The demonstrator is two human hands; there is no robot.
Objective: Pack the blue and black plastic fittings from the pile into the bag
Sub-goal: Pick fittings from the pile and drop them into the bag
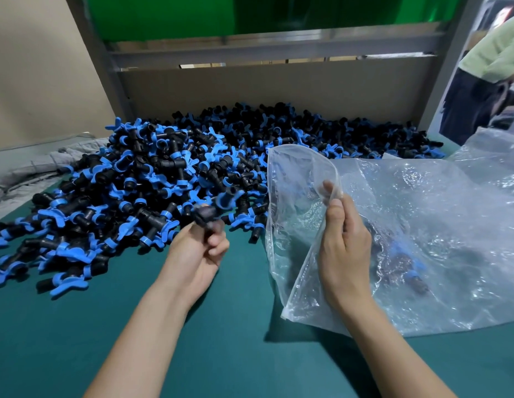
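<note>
A big pile of fittings (164,173), black bodies with blue winged collars, spreads over the left and back of the green table (77,340), reaching as far as a brown board (278,90) that stands under a grey metal frame (278,47). The left hand (198,251) is raised above the near edge of the pile, fingers curled round a held fitting (218,206). The fitting is blurred, so whether the hand grasps one piece or more cannot be told. It sits just left of the bag's open mouth and does not touch it. The clear plastic bag (422,211) lies on the right part of the table with its mouth turned towards the pile. The right hand (345,245) pinches the upper edge of that mouth between thumb and fingers and lifts it, so the opening arches upward while the lower layer lies flat on the table. Inside the bag, to the right of the right hand, a few packed fittings (408,268) show dimly through the crinkled plastic. The far rim of the bag rests against the pile. A grey cloth (34,168) lies crumpled at the left edge of the table. More clear plastic (494,150) is heaped at the far right, and behind it stands another person (494,67) in a pale green top.
</note>
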